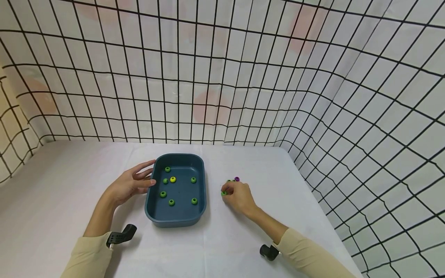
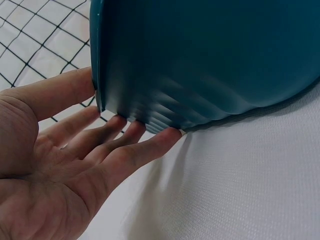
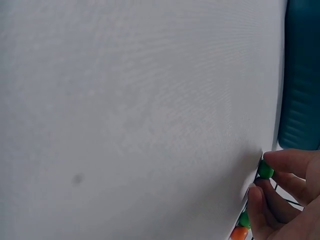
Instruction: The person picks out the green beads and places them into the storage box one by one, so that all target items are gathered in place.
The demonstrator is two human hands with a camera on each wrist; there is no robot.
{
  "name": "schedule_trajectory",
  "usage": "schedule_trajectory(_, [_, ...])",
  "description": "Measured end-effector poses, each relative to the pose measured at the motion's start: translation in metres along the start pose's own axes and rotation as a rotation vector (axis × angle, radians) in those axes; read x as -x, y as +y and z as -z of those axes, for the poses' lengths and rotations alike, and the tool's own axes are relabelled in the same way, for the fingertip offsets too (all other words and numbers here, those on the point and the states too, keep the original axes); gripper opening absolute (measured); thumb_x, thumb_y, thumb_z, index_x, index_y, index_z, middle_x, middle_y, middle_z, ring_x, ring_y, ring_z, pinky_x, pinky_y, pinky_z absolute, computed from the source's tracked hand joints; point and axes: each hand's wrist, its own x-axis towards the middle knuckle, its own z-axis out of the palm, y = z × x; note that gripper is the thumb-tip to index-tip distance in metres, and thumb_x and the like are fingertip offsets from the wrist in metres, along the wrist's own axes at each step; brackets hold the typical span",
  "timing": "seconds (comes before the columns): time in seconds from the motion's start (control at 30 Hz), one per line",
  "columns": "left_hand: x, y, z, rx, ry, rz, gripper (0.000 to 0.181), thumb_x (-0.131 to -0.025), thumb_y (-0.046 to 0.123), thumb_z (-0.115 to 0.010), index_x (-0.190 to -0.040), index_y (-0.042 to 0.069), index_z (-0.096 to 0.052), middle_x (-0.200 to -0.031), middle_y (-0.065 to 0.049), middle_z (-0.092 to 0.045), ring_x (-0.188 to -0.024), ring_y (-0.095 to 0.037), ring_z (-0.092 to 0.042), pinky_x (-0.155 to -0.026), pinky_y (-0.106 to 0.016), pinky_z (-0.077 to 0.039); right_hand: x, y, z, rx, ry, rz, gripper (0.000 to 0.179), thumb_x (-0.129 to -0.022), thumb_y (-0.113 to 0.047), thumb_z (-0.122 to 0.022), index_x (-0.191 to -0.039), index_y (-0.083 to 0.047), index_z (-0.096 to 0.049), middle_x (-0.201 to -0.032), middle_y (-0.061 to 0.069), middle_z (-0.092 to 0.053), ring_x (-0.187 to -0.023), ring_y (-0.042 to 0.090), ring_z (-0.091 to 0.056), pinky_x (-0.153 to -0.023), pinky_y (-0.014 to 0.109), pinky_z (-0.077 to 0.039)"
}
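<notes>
A blue rectangular tray (image 1: 175, 222) stands on the table and holds several green beads (image 1: 171, 202) and a yellow bead (image 1: 173, 179). My left hand (image 1: 129, 186) rests at its left side, fingers spread and fairly straight. In the left wrist view the fingertips (image 2: 167, 137) touch the tray's outer wall (image 2: 210, 55), with the thumb up near the rim. Right of the tray, my right hand (image 1: 240, 196) pinches a green bead (image 3: 265, 169) close over the tabletop. Just beyond that hand lie a purple bead (image 1: 237, 179) and more green, partly hidden by the fingers.
An orange bead (image 3: 239, 233) and another green bead (image 3: 244, 219) lie by the right hand in the right wrist view. White cloth (image 1: 236, 239) covers the table. Black netting (image 1: 208, 73) over a white backdrop borders the back and sides. Black wrist mounts (image 1: 121, 234) stick out from both sleeves.
</notes>
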Motion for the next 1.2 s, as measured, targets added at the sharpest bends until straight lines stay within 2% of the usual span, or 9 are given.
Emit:
schedule_trajectory(0.27, [-0.001, 0.001, 0.000, -0.002, -0.002, 0.001, 0.083, -0.096, 0.008, -0.068, -0.163, 0.016, -0.020, -0.165, -0.023, -0.024, -0.140, -0.046, -0.045, -0.100, -0.050, -0.053, -0.003, -0.005, 0.003, -0.009, 0.022, 0.023, 0.013, -0.078, 0.003, -0.076, -0.087, -0.006, -0.076, -0.080, 0.008, -0.076, -0.075, 0.016, -0.070, -0.070, 0.034, -0.059])
schedule_trajectory(0.53, [0.000, 0.001, 0.000, 0.003, -0.004, -0.002, 0.084, -0.096, 0.009, -0.068, -0.163, 0.016, -0.020, -0.166, -0.023, -0.023, -0.141, -0.046, -0.044, -0.101, -0.050, -0.052, -0.015, -0.020, 0.010, -0.038, 0.039, 0.038, 0.010, -0.080, -0.001, -0.077, -0.086, -0.009, -0.076, -0.075, 0.003, -0.075, -0.070, 0.013, -0.067, -0.066, 0.031, -0.056])
schedule_trajectory(0.9, [0.001, 0.000, 0.000, 0.013, -0.004, -0.006, 0.084, -0.095, 0.009, -0.069, -0.163, 0.015, -0.020, -0.165, -0.024, -0.023, -0.140, -0.046, -0.045, -0.101, -0.051, -0.052, -0.028, -0.050, 0.011, -0.071, 0.058, 0.092, 0.010, -0.080, -0.004, -0.077, -0.088, -0.010, -0.077, -0.080, 0.004, -0.077, -0.076, 0.017, -0.068, -0.068, 0.031, -0.055])
schedule_trajectory(1.2, [0.001, 0.001, -0.001, 0.011, -0.003, -0.005, 0.083, -0.096, 0.008, -0.068, -0.163, 0.015, -0.020, -0.165, -0.024, -0.023, -0.140, -0.046, -0.044, -0.101, -0.050, -0.052, -0.034, -0.066, 0.007, -0.082, 0.026, 0.096, 0.010, -0.084, -0.006, -0.077, -0.093, -0.010, -0.078, -0.087, 0.006, -0.078, -0.083, 0.021, -0.071, -0.070, 0.031, -0.058])
